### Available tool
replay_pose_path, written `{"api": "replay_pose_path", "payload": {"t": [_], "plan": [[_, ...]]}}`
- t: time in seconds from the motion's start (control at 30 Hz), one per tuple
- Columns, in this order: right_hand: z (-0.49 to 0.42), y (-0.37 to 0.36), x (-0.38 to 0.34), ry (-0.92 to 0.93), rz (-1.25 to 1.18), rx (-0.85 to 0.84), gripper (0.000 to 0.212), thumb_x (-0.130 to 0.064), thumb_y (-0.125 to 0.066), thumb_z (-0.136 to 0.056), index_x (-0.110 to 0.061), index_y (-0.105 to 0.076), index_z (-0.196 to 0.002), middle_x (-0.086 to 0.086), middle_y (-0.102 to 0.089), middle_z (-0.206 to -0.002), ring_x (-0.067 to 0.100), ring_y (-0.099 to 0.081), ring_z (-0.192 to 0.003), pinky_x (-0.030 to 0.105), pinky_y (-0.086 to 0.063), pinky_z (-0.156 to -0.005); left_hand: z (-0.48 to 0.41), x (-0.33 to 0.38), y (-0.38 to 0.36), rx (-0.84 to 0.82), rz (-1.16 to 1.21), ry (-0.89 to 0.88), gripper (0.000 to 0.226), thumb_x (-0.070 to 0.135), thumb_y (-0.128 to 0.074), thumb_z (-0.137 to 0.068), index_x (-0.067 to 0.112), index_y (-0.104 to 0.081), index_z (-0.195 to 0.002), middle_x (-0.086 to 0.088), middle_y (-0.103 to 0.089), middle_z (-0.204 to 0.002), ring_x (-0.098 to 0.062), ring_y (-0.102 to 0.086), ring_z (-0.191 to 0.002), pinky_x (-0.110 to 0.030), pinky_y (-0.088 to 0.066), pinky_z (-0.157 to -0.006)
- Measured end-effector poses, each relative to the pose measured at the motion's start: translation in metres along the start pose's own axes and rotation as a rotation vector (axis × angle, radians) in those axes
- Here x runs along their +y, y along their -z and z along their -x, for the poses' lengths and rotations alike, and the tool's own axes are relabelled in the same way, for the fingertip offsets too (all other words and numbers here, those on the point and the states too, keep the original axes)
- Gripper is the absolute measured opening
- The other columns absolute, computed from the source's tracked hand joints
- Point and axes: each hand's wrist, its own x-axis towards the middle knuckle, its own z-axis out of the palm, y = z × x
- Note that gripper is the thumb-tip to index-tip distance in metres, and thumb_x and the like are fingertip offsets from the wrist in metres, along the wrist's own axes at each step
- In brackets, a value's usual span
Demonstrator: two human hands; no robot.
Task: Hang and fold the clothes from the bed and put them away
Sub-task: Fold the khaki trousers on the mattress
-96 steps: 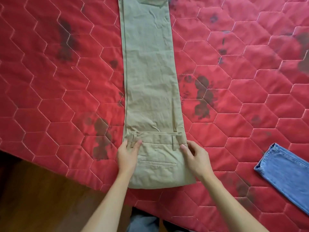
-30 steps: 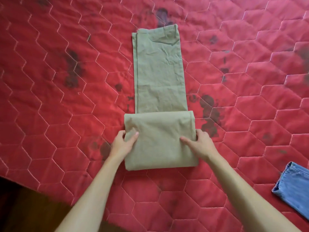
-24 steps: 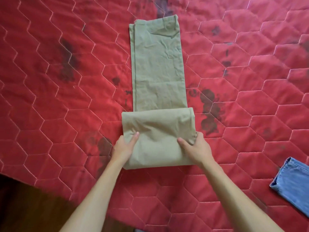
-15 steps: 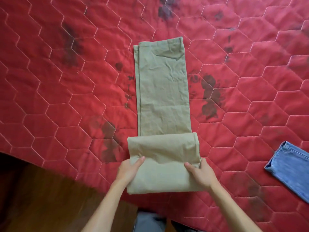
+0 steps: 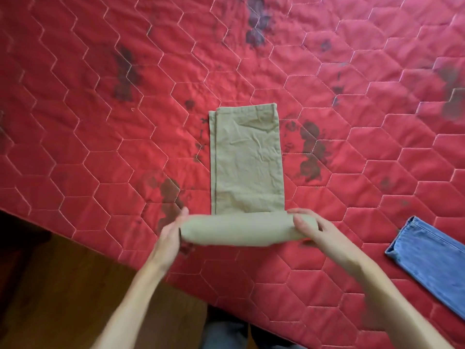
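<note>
**Fold becomes a roll**

The flat fold of a second ago is now a tight roll at the near end of the khaki trousers [image 5: 247, 157], 6 o'clock on our quilt [image 5: 100, 122] (jeans [image 5: 432, 258] wait at 4). Our left hand [image 5: 171, 230] presses one end of the roll, fingers straight; our right hand [image 5: 314, 227] curls over the other. We judge few turns remain.

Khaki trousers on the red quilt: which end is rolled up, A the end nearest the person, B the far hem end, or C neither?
A: the khaki trousers are rolled at the near end, between left hand and right hand; the far end lies flat.
</note>
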Motion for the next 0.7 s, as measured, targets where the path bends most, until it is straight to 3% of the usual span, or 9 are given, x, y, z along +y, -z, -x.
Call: {"api": "replay_pose_path", "payload": {"t": [0.07, 0.13, 0.2, 0.27, 0.33, 0.37, 0.43, 0.53, 0.7], "plan": [[-0.02, 0.004, -0.006, 0.037, -0.005, 0.004, 0.075, -0.07, -0.082, -0.054, -0.031, -0.063, -0.115, -0.009, -0.07, -0.095, 0.008, -0.067, -0.085, 0.03, -0.055, -0.08, -0.019, 0.015, -0.005, 0.098, -0.022, -0.006, 0.108, 0.104, -0.026, -0.056, 0.015, -0.073, -0.094, -0.022, -0.071, -0.079, -0.027, -0.063, -0.065, -0.032, -0.049, -0.058], [-0.045, 0.004, -0.006, 0.052, 0.054, 0.063, 0.057, -0.047, -0.087, -0.068, -0.024, -0.061, -0.114, -0.005, -0.06, -0.076, 0.008, -0.057, -0.07, 0.023, -0.049, -0.071, -0.039, 0.023, -0.009, 0.17, -0.129, -0.026, 0.097, 0.104, -0.019, -0.059, 0.024, -0.067, -0.086, -0.01, -0.069, -0.074, -0.027, -0.065, -0.07, -0.037, -0.054, -0.068], [-0.071, 0.001, 0.0, 0.037, 0.207, 0.203, 0.045, -0.042, -0.078, -0.08, -0.025, -0.059, -0.118, -0.008, -0.055, -0.073, 0.008, -0.053, -0.066, 0.023, -0.042, -0.063, -0.053, 0.03, -0.017, 0.175, -0.251, -0.045, 0.081, 0.1, -0.032, -0.063, 0.035, -0.063, -0.098, 0.002, -0.068, -0.09, -0.025, -0.066, -0.089, -0.038, -0.052, -0.084], [-0.093, -0.004, 0.007, -0.045, 0.3, 0.279, 0.049, -0.052, -0.069, -0.085, -0.026, -0.058, -0.125, -0.002, -0.061, -0.088, 0.017, -0.06, -0.086, 0.031, -0.047, -0.075, -0.07, 0.03, -0.028, 0.216, -0.4, -0.039, 0.074, 0.089, -0.052, -0.067, 0.03, -0.063, -0.111, 0.004, -0.065, -0.107, -0.021, -0.06, -0.104, -0.036, -0.048, -0.093], [-0.111, -0.009, 0.018, -0.117, 0.283, 0.303, 0.06, -0.062, -0.064, -0.083, -0.022, -0.058, -0.129, 0.011, -0.061, -0.113, 0.028, -0.058, -0.11, 0.041, -0.049, -0.094, -0.087, 0.03, -0.037, 0.289, -0.571, -0.036, 0.076, 0.083, -0.056, -0.072, 0.022, -0.062, -0.115, -0.003, -0.054, -0.112, -0.027, -0.054, -0.115, -0.039, -0.044, -0.101], [-0.117, -0.011, 0.021, -0.14, 0.248, 0.312, 0.066, -0.067, -0.062, -0.079, -0.02, -0.057, -0.127, 0.014, -0.059, -0.119, 0.029, -0.056, -0.114, 0.043, -0.048, -0.097, -0.094, 0.03, -0.042, 0.309, -0.581, -0.021, 0.074, 0.081, -0.057, -0.074, 0.019, -0.06, -0.115, -0.005, -0.048, -0.112, -0.029, -0.051, -0.118, -0.038, -0.041, -0.102], [-0.123, -0.013, 0.023, -0.161, 0.223, 0.328, 0.073, -0.072, -0.058, -0.074, -0.017, -0.054, -0.122, 0.012, -0.059, -0.119, 0.029, -0.057, -0.113, 0.045, -0.049, -0.097, -0.104, 0.03, -0.048, 0.319, -0.496, 0.014, 0.068, 0.075, -0.061, -0.076, 0.017, -0.059, -0.111, -0.006, -0.051, -0.113, -0.029, -0.052, -0.116, -0.037, -0.04, -0.098], [-0.121, -0.014, 0.027, -0.178, 0.224, 0.313, 0.062, -0.062, -0.061, -0.085, -0.014, -0.05, -0.121, 0.006, -0.062, -0.114, 0.028, -0.06, -0.109, 0.042, -0.049, -0.092, -0.104, 0.026, -0.054, 0.312, -0.413, 0.057, 0.062, 0.071, -0.064, -0.077, 0.018, -0.056, -0.107, -0.005, -0.063, -0.115, -0.029, -0.057, -0.114, -0.036, -0.041, -0.087], [-0.096, -0.02, 0.05, -0.305, 0.139, 0.254, 0.07, -0.068, -0.065, -0.077, -0.011, -0.054, -0.116, 0.002, -0.063, -0.112, 0.021, -0.062, -0.101, 0.036, -0.048, -0.078, -0.086, 0.003, -0.053, 0.244, -0.393, 0.262, 0.098, 0.077, -0.069, -0.067, 0.009, -0.048, -0.134, -0.011, -0.056, -0.137, -0.032, -0.05, -0.129, -0.038, -0.041, -0.1]]}}
